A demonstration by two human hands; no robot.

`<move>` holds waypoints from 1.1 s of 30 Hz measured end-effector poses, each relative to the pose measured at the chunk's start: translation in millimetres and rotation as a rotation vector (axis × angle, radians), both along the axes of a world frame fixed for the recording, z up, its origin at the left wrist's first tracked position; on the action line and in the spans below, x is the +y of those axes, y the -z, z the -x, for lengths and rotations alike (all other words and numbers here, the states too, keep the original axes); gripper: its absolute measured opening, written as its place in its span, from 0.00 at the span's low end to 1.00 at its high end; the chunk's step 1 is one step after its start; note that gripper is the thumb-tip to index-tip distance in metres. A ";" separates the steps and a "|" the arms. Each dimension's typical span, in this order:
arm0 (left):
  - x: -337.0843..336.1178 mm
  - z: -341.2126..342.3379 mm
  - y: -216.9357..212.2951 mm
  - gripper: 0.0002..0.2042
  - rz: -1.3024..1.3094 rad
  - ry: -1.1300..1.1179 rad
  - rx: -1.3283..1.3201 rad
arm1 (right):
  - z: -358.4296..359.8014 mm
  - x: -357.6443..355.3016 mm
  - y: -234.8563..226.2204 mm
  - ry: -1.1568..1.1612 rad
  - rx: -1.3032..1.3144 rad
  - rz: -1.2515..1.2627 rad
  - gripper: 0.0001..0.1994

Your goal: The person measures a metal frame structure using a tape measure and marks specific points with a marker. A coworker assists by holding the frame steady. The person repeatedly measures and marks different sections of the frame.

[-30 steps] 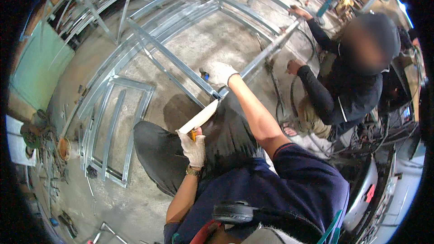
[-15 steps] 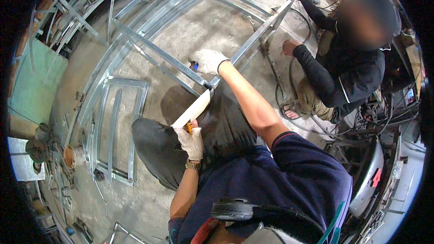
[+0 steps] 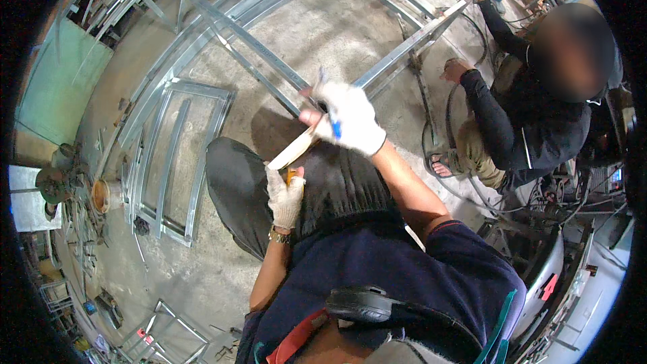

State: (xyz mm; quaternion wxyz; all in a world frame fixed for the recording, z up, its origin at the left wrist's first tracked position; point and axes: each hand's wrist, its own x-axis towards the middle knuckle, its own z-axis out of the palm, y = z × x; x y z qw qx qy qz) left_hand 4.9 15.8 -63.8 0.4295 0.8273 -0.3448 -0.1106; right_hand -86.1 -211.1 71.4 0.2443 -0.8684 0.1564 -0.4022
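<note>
My left hand (image 3: 284, 197), in a white knit glove, is closed at the near end of a pale flat strip (image 3: 292, 150). A small yellow object (image 3: 291, 175) shows by its thumb; its kind cannot be made out. The strip slants over my lap toward a corner of the large galvanized steel frame (image 3: 264, 52). Above the strip's far end, my gloved right hand (image 3: 354, 118) is closed on a pen (image 3: 336, 128) with a blue end. Its other end points away, smeared by motion. The right hand covers the frame's corner.
A co-worker (image 3: 539, 108) in black sleeves crouches at the right, one hand on the frame's far end. Cables (image 3: 450, 104) run along the floor beside them. A smaller steel frame (image 3: 232, 98) lies at the left, near a rusty-rimmed bucket (image 3: 116, 195).
My right hand has come back from the frame toward my lap and turned, its pen now pointing away. The left hand keeps its hold on the strip. The whole view has shifted.
</note>
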 end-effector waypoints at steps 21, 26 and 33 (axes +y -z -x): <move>-50.9 -23.1 -198.2 0.64 0.334 0.424 0.267 | 11.3 55.5 -47.5 -0.600 -0.131 -1.136 0.12; -63.2 -31.7 -197.9 0.53 0.200 0.527 0.192 | 24.2 10.3 -50.9 -0.524 0.045 -0.725 0.12; -63.2 -33.1 -212.9 0.40 0.054 0.603 0.150 | 15.6 1.6 -38.4 -0.744 0.029 -0.618 0.12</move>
